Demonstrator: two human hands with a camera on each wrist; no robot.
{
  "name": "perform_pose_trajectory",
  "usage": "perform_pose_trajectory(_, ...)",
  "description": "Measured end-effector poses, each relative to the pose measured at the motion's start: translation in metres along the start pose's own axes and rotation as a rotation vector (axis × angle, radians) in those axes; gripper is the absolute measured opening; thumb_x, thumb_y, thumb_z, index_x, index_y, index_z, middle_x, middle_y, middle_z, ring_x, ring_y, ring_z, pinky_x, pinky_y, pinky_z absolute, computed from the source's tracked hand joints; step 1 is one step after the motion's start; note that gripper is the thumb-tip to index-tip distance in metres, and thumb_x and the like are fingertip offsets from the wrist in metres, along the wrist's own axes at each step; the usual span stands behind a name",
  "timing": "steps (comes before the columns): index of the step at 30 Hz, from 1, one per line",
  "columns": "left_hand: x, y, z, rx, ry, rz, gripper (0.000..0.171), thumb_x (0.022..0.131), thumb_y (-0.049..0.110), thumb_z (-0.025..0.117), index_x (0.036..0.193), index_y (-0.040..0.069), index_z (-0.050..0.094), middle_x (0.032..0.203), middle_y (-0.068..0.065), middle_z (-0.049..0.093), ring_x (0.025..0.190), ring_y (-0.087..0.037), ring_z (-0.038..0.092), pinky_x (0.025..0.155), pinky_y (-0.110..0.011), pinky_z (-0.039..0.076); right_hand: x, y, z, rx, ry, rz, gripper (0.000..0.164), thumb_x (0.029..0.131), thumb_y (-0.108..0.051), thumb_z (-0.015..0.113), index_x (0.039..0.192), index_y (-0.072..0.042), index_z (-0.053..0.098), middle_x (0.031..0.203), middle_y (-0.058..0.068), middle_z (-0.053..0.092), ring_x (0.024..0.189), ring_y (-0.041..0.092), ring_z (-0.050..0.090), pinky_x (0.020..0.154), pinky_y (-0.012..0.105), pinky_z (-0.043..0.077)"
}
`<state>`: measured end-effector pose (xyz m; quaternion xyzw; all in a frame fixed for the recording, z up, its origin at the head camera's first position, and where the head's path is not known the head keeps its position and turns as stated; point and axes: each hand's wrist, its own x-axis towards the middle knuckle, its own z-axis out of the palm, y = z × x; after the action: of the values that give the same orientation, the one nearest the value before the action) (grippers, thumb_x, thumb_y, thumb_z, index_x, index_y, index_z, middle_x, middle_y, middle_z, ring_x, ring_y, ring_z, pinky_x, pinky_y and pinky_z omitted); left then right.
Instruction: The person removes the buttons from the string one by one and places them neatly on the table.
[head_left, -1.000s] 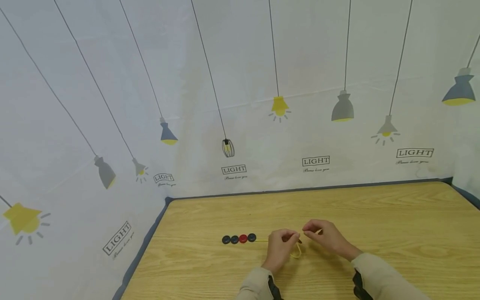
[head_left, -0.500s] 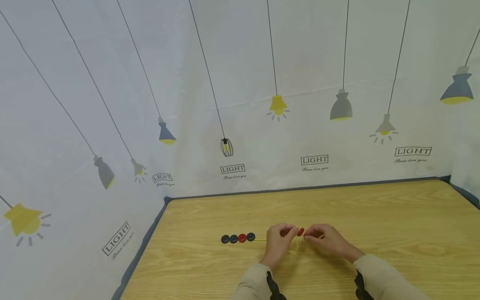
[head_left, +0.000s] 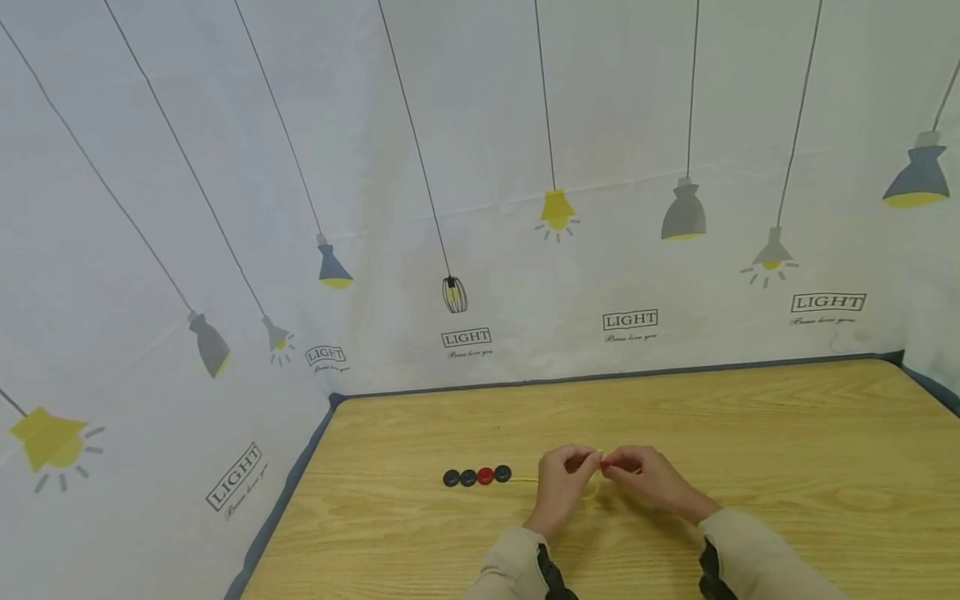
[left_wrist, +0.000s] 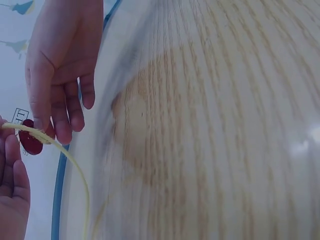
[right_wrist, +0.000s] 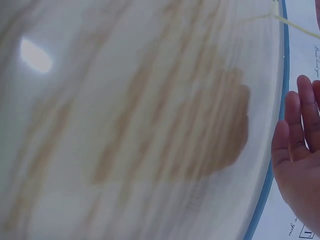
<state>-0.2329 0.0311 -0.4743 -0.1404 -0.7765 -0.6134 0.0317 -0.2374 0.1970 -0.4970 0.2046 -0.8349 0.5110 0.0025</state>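
Near the middle of the table, in the head view, my left hand and right hand meet at the fingertips. A red button hangs between them, largely covered by fingers in the head view. My right thumb and fingers pinch it at its edge. The left fingertips pinch a yellow cord, which crosses the button's face in the left wrist view and then curves down. From my left hand the cord also runs left to a flat row of several buttons, one red and the others black.
The wood-grain table has a dark blue border at its back and sides. Behind it hangs a pale cloth printed with lamps and the word LIGHT. A dark band circles each sleeve near the cuff.
My hands were a little apart a second ago; now their fingertips meet. The red button, seen at my left fingertips half a second ago, now sits between both hands. The button row stays put.
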Motion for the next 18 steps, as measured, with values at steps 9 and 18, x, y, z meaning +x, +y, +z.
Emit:
perform_pose_trajectory(9, -0.004, 0.006, -0.001, -0.025, -0.016, 0.031, 0.015, 0.085, 0.014, 0.06, 0.087, 0.001, 0.068, 0.081, -0.009, 0.066, 0.071, -0.015, 0.06, 0.06, -0.019, 0.046, 0.001, 0.0, -0.002, 0.134, -0.006, 0.124, 0.03, 0.091, -0.02, 0.051, 0.103, 0.005, 0.059, 0.097, 0.015, 0.061, 0.088, 0.025, 0.058, 0.072, 0.034, 0.048)
perform_pose_trajectory(18, -0.002, 0.001, 0.0, -0.014, -0.016, 0.033, 0.014, 0.085, 0.012, 0.06, 0.086, 0.001, 0.068, 0.08, -0.009, 0.065, 0.069, -0.013, 0.059, 0.058, -0.018, 0.046, 0.003, -0.002, -0.001, 0.185, -0.032, 0.152, 0.033, 0.09, -0.022, 0.052, 0.104, 0.007, 0.059, 0.096, 0.015, 0.062, 0.086, 0.025, 0.058, 0.072, 0.037, 0.047)
